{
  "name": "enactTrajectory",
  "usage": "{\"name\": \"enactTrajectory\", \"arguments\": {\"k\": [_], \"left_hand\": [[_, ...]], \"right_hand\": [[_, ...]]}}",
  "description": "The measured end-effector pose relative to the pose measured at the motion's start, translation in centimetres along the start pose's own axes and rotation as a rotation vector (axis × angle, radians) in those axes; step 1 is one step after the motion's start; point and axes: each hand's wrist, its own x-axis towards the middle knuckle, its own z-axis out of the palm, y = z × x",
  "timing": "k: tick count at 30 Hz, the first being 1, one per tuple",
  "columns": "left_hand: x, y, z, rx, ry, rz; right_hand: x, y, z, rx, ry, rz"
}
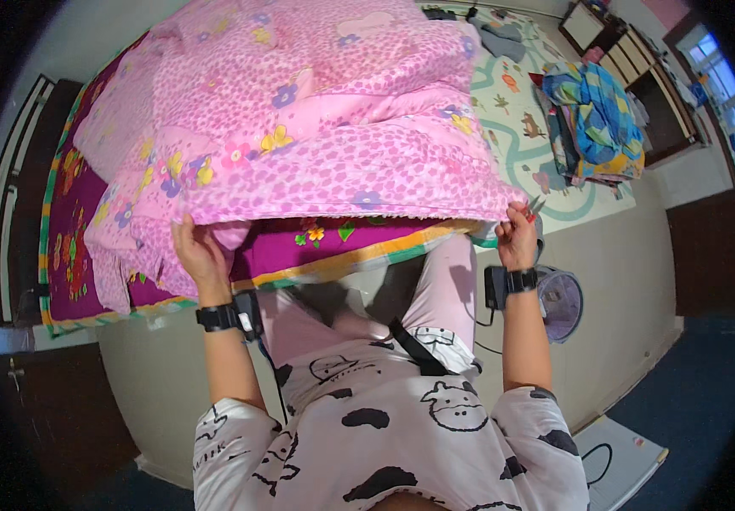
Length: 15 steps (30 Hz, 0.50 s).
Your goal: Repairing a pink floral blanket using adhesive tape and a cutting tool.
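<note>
A large pink bed cover (316, 128) with flowers and leopard-like spots lies rumpled over the bed, its near hem pulled taut between my two hands. On the left, my left hand (200, 253) grips one corner of that hem, the fingers partly behind the cloth. At the other end my right hand (516, 238) pinches the opposite corner. The same hand also carries small red-handled scissors (534, 207), with the blades pointing up and away from the cloth. Under the lifted hem shows a purple floral bedsheet (274, 255) with a striped yellow and green border.
To the right, a pile of folded bedding (593, 119) sits on a pale patterned mat (504, 128). A purple waste bin (562, 307) stands on the floor by my right forearm. Dark furniture (661, 94) is at the far right. Black bands with small boxes circle both my wrists.
</note>
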Motion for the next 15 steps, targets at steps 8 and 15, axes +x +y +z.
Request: {"name": "enactTrajectory", "arguments": {"k": [8,15], "left_hand": [[-0.2,-7.0,-4.8,0.307,0.148,-0.216],[-10.9,-12.3,-6.1,-0.025,0.048,-0.713]], "right_hand": [[-4.6,2.9,-3.9,-0.568,-0.007,-0.051],[-5.4,0.7,-7.7,-0.534,0.090,-0.061]]}}
